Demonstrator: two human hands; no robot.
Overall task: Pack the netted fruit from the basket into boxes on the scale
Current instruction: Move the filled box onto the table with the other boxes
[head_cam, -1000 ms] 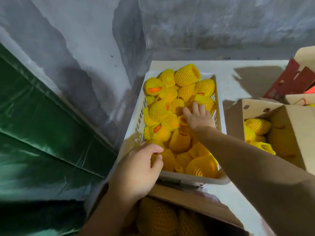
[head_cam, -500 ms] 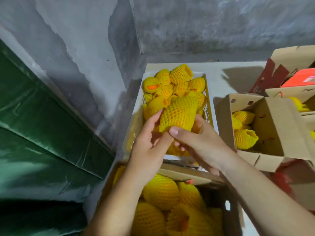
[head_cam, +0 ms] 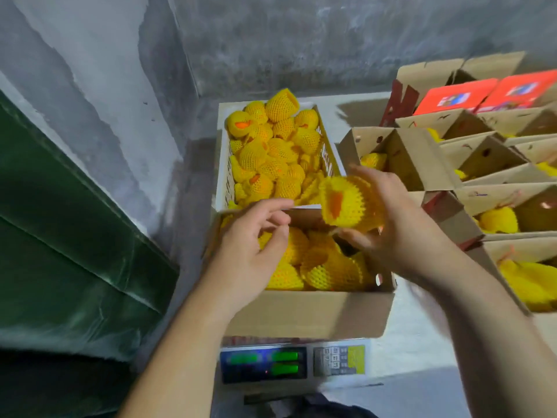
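1. The orange fruit in yellow foam netting [head_cam: 343, 203] sits in the right hand [head_cam: 398, 230], whose fingers and thumb curl round it, above the far right corner of the open brown cardboard box [head_cam: 304, 315].
2. That box is nearly full of netted fruit and stands on the grey digital scale with green lit digits [head_cam: 294, 363]; its near wall faces the person.
3. The left hand [head_cam: 256, 248] hovers over the box's left side with loosely curled fingers, holding nothing.
4. Open air lies between the two hands, right above the fruit in the box.
5. The white slotted plastic basket [head_cam: 224, 173], heaped with netted fruit, touches the box's far edge.
6. To the right, rows of open cardboard boxes [head_cam: 422, 158] with raised flaps crowd close to the right hand; some hold netted fruit.
7. Two red printed cartons [head_cam: 458, 95] lie on the far right boxes.
8. Everything stands on a white table [head_cam: 416, 339], bare near the scale's right side.
9. A rough grey wall [head_cam: 271, 40] closes the back and left; a dark green sheet [head_cam: 60, 236] slopes along the left.
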